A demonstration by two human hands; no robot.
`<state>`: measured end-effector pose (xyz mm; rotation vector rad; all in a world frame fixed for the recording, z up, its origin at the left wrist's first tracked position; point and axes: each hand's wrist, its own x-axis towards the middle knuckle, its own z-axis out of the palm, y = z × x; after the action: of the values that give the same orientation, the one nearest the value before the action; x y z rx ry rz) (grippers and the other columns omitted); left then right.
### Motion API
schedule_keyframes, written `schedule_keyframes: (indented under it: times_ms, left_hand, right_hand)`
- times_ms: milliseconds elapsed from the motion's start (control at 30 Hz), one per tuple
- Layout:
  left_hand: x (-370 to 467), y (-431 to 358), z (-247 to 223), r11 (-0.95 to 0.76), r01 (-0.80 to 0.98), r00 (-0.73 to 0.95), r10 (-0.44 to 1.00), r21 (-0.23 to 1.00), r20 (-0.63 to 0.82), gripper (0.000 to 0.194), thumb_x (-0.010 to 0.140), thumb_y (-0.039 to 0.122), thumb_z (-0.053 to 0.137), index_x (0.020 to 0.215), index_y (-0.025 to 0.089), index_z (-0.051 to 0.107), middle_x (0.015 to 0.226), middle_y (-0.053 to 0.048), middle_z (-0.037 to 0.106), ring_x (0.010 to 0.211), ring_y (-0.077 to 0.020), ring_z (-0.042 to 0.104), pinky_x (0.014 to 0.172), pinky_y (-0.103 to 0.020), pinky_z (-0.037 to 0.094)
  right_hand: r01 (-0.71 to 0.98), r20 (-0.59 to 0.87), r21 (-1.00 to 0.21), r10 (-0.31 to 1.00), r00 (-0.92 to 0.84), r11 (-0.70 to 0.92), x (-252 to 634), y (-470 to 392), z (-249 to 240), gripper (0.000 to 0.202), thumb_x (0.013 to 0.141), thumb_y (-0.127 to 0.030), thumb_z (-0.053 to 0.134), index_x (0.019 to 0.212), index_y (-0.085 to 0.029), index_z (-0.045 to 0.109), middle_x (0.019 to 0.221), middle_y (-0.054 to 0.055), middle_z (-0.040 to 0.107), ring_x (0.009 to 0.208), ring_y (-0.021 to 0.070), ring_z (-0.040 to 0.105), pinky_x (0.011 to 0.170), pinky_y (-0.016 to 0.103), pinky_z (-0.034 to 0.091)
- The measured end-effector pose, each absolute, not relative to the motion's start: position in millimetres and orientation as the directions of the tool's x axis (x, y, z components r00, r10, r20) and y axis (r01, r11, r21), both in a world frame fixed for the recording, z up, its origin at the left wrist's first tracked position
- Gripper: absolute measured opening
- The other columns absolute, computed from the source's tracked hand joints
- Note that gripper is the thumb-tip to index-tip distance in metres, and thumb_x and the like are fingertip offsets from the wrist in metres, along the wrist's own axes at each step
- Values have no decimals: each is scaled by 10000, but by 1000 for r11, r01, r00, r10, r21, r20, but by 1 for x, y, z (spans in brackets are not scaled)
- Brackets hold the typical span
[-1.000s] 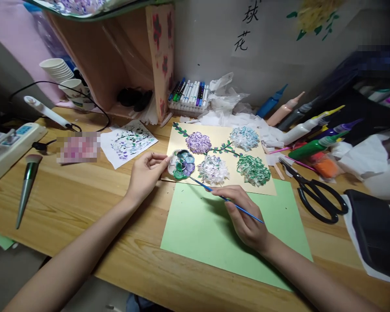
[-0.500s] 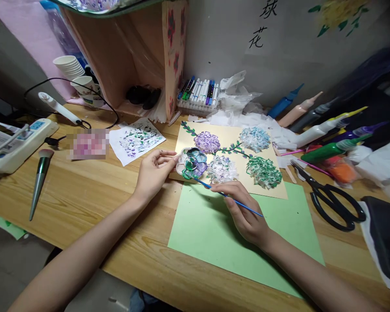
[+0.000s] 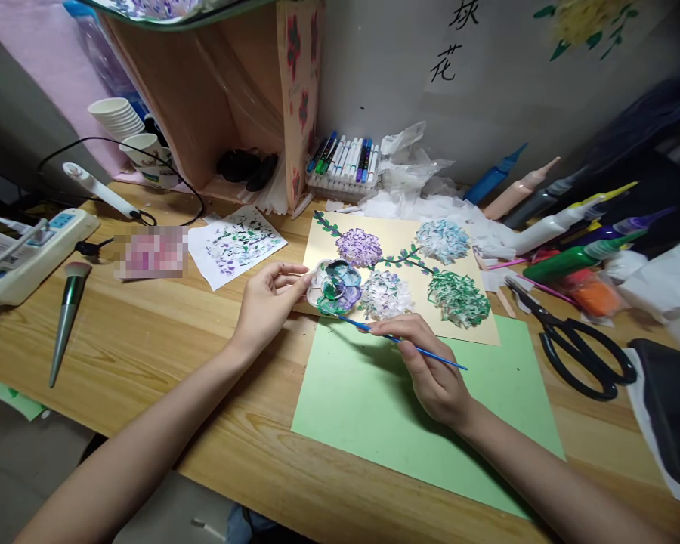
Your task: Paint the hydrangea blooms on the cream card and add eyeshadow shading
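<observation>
Right hand (image 3: 431,363) pinches blue paintbrush (image 3: 357,325); left hand (image 3: 266,306) pinches flower-shaped palette (image 3: 318,292) by edge.

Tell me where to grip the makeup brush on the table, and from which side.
Take the makeup brush by its grey handle, probably best from the table's near edge: the handle tapers that way, while the bristles point away. The left hand is nearer, but holds the flower-shaped palette.
</observation>
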<state>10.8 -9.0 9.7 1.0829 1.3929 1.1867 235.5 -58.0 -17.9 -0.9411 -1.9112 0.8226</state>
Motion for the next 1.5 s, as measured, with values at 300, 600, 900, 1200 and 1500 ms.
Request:
schedule_keyframes:
  times_ms: [300,600,900,1200,1500]
  left_hand:
    - [11,-15,10,3,146,-76,997,989,8,344,698,413,691,882,131,624,889,-78,676,780,-150,651,728,-246,532]
    - [11,-15,9,-27,174,-49,998,984,36,324,736,406,662,900,131,620,901,-81,674,795,-152,651,730,-245,535]
    - [12,-14,10,6,163,-67,998,987,5,326,708,407,685,870,129,630,895,-82,676,795,-156,650,724,-246,534]
    - [10,-10,8,51,138,-94,995,989,-39,334,695,428,691,860,141,650,899,-81,698,799,-167,659,709,-250,535]
    - [9,-9,8,125,96,-105,988,987,-115,338,685,415,705,885,144,680,928,-86,712,816,-178,661,682,-240,536]
  right_hand:
    - [305,380,-822,861,-337,482,235,-58,-18,278,937,-269,323,1062,-251,570,987,56,624,972,215,554,840,391,438]
    - [289,389,-829,866,-316,478,235,-57,-18,279,942,-261,319,1071,-257,566,989,48,612,963,203,544,832,374,428]
    - [283,391,-837,874,-290,468,236,-58,-19,299,947,-281,295,1073,-256,564,990,56,611,963,213,546,834,385,427]
    - [303,394,-826,870,-295,476,236,-57,-20,304,947,-294,289,1052,-249,571,983,59,620,958,215,551,833,389,429]
    - [282,550,-788,832,-76,547,251,-60,-12,304,938,-323,296,967,-262,593,906,57,623,898,238,556,773,421,412]
